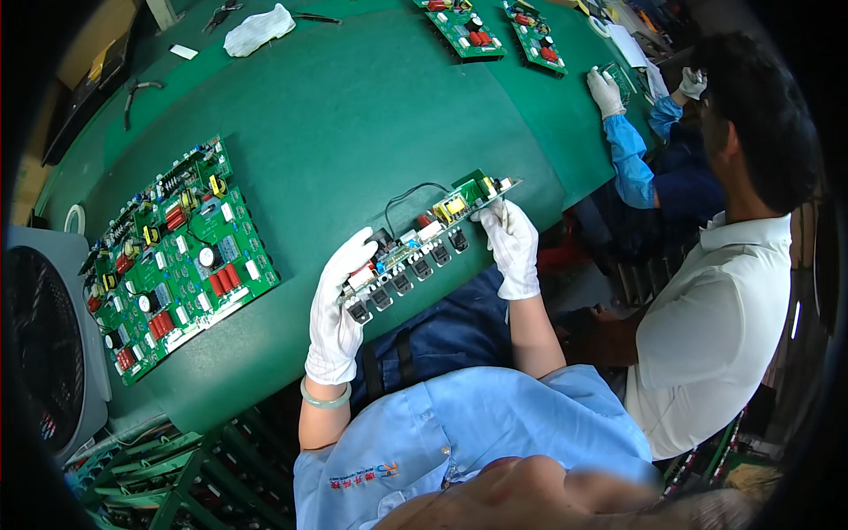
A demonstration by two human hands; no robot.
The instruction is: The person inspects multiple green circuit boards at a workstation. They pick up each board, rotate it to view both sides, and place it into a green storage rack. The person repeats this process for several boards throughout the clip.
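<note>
A green circuit board (pixel 424 240) is held up in front of me above the near edge of the table, tilted so its edge faces me. Black blocky parts line its near side, with a yellow transformer, white parts and a thin black wire loop on top. My left hand (pixel 340 296), in a white glove, grips its left end. My right hand (pixel 511 243), gloved as well, pinches the right end. On the table to the left lie several more circuit boards (pixel 199 256) side by side, carrying red capacitors and yellow transformers.
The green table (pixel 327 115) spreads ahead. A grey fan (pixel 53 336) stands at the left edge. Pliers (pixel 137 97) and a white cloth (pixel 259 31) lie far left. More boards (pixel 464 31) sit at the back. A gloved co-worker (pixel 715 309) is at my right. Green racks (pixel 190 477) stand below left.
</note>
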